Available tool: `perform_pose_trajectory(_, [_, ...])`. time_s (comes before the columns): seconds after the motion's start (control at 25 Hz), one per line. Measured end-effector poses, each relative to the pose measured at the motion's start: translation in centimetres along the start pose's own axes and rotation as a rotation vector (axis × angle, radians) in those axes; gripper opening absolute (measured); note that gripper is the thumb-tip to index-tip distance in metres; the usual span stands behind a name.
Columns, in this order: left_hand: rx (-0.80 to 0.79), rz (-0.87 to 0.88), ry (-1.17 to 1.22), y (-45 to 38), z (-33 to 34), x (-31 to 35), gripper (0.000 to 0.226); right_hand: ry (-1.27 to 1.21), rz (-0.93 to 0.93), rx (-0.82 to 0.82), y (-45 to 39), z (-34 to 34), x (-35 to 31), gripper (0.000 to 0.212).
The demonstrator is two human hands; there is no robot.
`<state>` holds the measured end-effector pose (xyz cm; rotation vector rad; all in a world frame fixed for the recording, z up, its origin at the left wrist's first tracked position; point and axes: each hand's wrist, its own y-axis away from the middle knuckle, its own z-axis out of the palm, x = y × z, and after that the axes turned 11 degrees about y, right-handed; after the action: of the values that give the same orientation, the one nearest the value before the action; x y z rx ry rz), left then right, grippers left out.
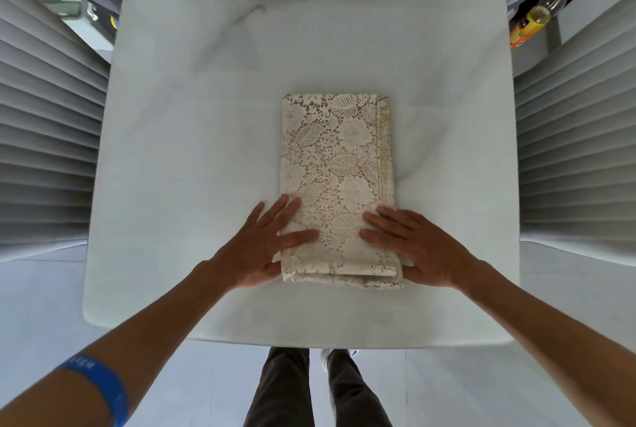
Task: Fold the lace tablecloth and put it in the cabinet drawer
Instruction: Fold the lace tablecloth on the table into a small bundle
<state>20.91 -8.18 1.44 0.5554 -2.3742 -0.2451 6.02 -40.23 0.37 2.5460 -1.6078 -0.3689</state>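
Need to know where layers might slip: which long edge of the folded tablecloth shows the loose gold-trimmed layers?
The long edge on the person's right of the lace tablecloth, where the right hand rests; a gold-patterned strip peeks out there. The left edge, by the left hand, looks cleanly folded.

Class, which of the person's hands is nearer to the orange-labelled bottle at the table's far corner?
Right. The right hand rests on the folded tablecloth's right side, the bottle's side; the left hand rests on the cloth's left side, farther away.
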Motion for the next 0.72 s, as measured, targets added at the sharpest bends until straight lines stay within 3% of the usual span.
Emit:
perform_pose_trajectory(0.08, [0.010,-0.079,0.315,-0.4,-1.0,0.3,0.058,-0.276,0.043,0.113,-0.6,-1.1,-0.2,0.051])
perform_pose_trajectory(0.16, [0.163,-0.146,0.667,-1.0,-1.6,0.8,0.048,-0.749,0.243,0.119,-1.2,-2.8,-0.2,0.034])
perform_pose_trajectory(0.24, [0.341,-0.273,0.910,-2.0,-2.3,1.7,0.032,-0.996,0.496,0.057,-2.2,-3.9,-0.3,0.023])
perform_pose_trajectory(0.32, [0.504,-0.458,1.018,-3.0,-2.2,1.9,0.039,-1.097,0.711,0.054,-3.3,-3.6,-0.1,0.047])
perform_pose_trajectory(0.36, [0.576,-0.519,1.019,-3.6,-2.1,1.8,0.045,-1.111,0.807,0.084,-4.1,-3.5,-0.1,0.057])
perform_pose_trajectory(0.48, [0.658,-0.628,0.814,-4.8,-1.7,1.5,0.048,-1.036,0.985,0.160,-5.8,-3.3,-0.1,0.047])
perform_pose_trajectory(0.6, [0.747,-0.700,0.609,-5.7,-1.1,1.9,0.047,-0.904,1.100,0.157,-6.9,-3.4,-0.2,0.044])
perform_pose_trajectory(0.72, [0.797,-0.705,0.557,-6.1,-0.6,2.1,0.040,-0.771,1.150,0.147,-8.0,-3.5,-0.6,0.042])
